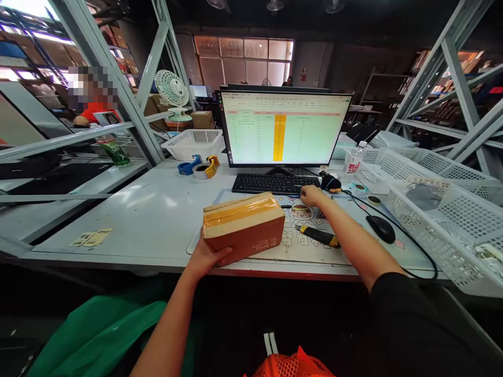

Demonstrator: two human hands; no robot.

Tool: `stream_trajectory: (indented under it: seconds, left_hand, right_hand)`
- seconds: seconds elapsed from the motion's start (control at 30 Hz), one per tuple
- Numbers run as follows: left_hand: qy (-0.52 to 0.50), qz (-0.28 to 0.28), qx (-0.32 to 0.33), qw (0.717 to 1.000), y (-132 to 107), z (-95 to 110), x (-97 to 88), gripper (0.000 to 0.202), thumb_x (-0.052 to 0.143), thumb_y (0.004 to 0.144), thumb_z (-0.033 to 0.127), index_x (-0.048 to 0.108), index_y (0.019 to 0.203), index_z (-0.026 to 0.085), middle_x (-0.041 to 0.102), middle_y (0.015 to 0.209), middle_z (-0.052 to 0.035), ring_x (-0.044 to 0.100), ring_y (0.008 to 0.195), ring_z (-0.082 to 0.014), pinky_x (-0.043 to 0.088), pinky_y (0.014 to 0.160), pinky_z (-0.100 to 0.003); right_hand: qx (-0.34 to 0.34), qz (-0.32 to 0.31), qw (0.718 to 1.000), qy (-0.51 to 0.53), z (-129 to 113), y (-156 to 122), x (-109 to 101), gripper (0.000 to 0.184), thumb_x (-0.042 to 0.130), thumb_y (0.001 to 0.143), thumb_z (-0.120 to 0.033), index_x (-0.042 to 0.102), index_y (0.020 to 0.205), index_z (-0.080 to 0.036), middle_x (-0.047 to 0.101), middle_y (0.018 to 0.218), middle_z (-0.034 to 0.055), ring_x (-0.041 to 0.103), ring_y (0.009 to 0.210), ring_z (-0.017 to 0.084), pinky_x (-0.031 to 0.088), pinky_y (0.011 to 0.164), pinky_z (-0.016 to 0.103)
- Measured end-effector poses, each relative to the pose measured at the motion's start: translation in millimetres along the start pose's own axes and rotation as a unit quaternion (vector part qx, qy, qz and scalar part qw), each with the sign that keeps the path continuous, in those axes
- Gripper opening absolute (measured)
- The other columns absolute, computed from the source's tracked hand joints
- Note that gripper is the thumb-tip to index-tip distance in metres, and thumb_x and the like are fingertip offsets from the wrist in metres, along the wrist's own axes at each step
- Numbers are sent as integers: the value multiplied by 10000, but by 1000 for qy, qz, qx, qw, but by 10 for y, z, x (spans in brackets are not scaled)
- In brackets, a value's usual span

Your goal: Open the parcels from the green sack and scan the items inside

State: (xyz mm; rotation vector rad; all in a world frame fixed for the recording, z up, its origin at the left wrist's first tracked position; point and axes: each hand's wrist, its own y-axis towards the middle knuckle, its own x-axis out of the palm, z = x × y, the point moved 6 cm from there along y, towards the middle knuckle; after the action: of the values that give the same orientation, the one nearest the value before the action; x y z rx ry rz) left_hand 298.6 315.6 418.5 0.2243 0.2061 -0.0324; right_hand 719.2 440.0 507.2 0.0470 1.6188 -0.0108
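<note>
My left hand (210, 255) grips the near end of a brown cardboard box (243, 226) sealed with tan tape, which rests on the desk mat at the table's front edge. My right hand (312, 196) reaches forward to the right end of the black keyboard (275, 183), fingers curled down near the keys; whether it holds anything is hidden. A black and yellow utility knife (318, 236) lies on the mat under my right forearm. A black barcode scanner (330, 183) sits just beyond my right hand.
A monitor (283, 128) shows a spreadsheet. A black mouse (380, 229) and its cable lie to the right, beside white baskets (444, 230). Tape dispensers (200, 166), a fan (173, 94) and a water bottle (353, 159) stand behind. Another person sits far left. Metal rack beams flank the desk.
</note>
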Motion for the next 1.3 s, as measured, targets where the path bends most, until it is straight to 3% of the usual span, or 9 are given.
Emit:
stream_trajectory:
  seconds: [0.13, 0.27, 0.6, 0.7, 0.83, 1.0, 1.07, 1.2, 1.3]
  left_hand:
    - [-17, -1, 6, 1000, -25, 51, 10, 1273, 959, 574, 696, 372, 1589, 199, 626, 1499, -198, 585, 1427, -411, 453, 1249, -575]
    - [-19, -2, 6, 1000, -25, 5, 2, 1257, 960, 603, 672, 369, 1610, 207, 637, 1482, -196, 578, 1435, -421, 459, 1241, -592]
    - [-27, -14, 39, 999, -17, -66, -21, 1192, 963, 661, 614, 383, 1617, 204, 610, 1520, -200, 568, 1444, -420, 444, 1257, -592]
    - [-42, -13, 41, 998, -28, -49, -2, 1190, 960, 665, 614, 374, 1617, 205, 588, 1544, -199, 551, 1462, -410, 438, 1264, -579]
    - [-54, -13, 32, 998, -34, -31, 24, 1226, 963, 646, 626, 352, 1618, 196, 582, 1545, -203, 547, 1467, -396, 428, 1271, -559]
    - [-50, -27, 3, 998, -23, 31, 36, 1356, 984, 560, 678, 335, 1632, 162, 581, 1535, -237, 540, 1462, -432, 423, 1264, -586]
    - [-52, -37, -3, 998, -23, 91, 40, 1382, 985, 519, 714, 362, 1621, 158, 579, 1536, -244, 536, 1460, -448, 429, 1257, -593]
    - [-35, -64, -4, 997, -33, 197, 49, 1346, 977, 499, 748, 437, 1576, 147, 610, 1500, -245, 509, 1477, -467, 397, 1272, -609]
    - [-28, -68, -8, 997, -39, 216, 49, 1284, 975, 516, 741, 489, 1541, 139, 652, 1443, -241, 501, 1481, -476, 371, 1282, -630]
  right_hand:
    - [10, -27, 999, -15, -85, 168, 119, 302, 629, 1041, -348, 735, 1230, -137, 737, 1291, 152, 670, 1229, 279, 493, 1095, 477]
    - [11, -12, 1000, -22, -109, 139, 38, 343, 632, 1060, -428, 715, 1242, -149, 715, 1300, 123, 655, 1258, 275, 483, 1138, 536]
    - [-81, 2, 996, 32, -565, -397, -265, 448, 688, 1036, -450, 641, 1392, -182, 647, 1399, 115, 671, 1200, 269, 596, 1013, 500]
    - [-107, -25, 993, 40, -490, -784, -109, 443, 701, 1019, -439, 659, 1374, -177, 686, 1357, 128, 689, 1170, 272, 584, 1021, 480]
    - [-121, -63, 991, 14, -158, -1379, 337, 509, 710, 961, -382, 659, 1429, -188, 698, 1398, 174, 678, 1253, 355, 545, 1067, 465]
    - [-73, 31, 993, 90, -1, -1580, 394, 431, 455, 1028, -243, 675, 1385, -145, 719, 1354, 194, 691, 1238, 333, 537, 1070, 434]
    - [-46, 15, 971, 234, -83, -1458, 275, 441, 383, 1037, -227, 661, 1372, -156, 772, 1193, 164, 755, 1043, 282, 598, 939, 395]
    - [-45, -111, 837, 535, -433, -1197, 47, 449, 387, 1064, -296, 574, 1467, -233, 725, 778, 20, 687, 583, 189, 573, 532, 290]
    - [-63, -149, 774, 612, -615, -1129, -39, 464, 458, 1073, -313, 553, 1519, -232, 703, 699, 0, 657, 524, 161, 548, 472, 247]
